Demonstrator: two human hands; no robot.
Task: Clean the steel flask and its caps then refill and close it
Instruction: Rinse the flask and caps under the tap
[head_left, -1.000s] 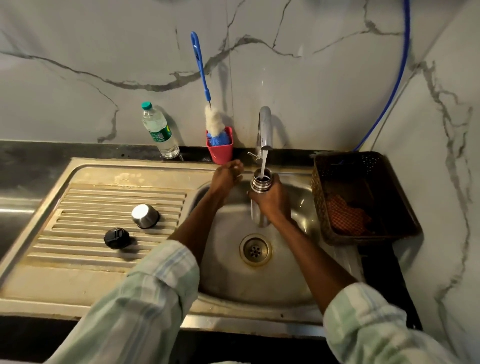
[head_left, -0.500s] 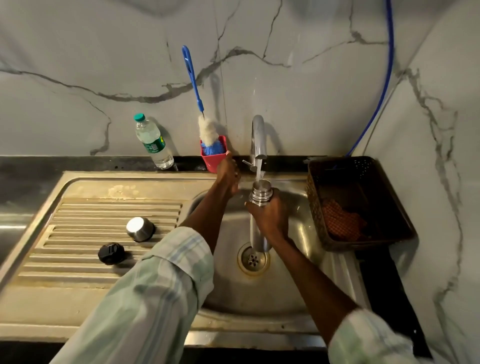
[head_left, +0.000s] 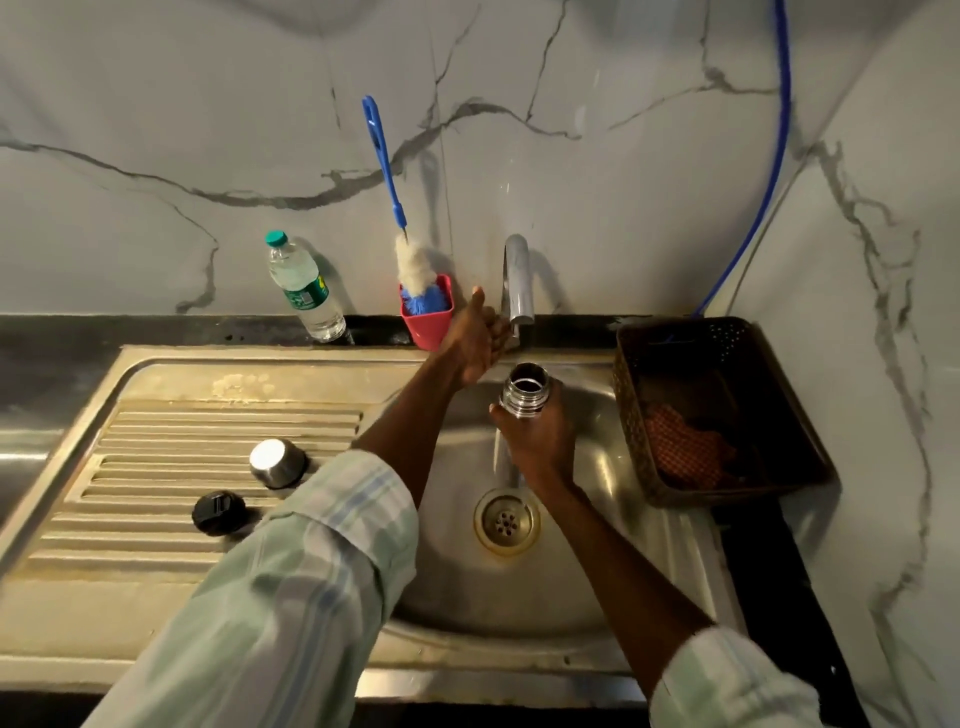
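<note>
Right hand (head_left: 540, 441) grips steel flask (head_left: 523, 389) upright over sink (head_left: 597, 415), mouth just below tap (head_left: 519, 283); no water visible. Left hand (head_left: 475, 340), fingers straight, at tap lever. Judged: fill/rinse step done; next needs steel cap (head_left: 275, 462) & black cap (head_left: 218, 513) off drainboard (head_left: 156, 431).

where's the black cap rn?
Head view, lower left: black cap lies on the drainboard, just below-left of the steel cap, beside the left sleeve.

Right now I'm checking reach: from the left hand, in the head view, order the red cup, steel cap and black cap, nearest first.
From the left hand:
1. Red cup, just beside it at the wall.
2. Steel cap, on the drainboard.
3. Black cap, nearer the front edge.
</note>
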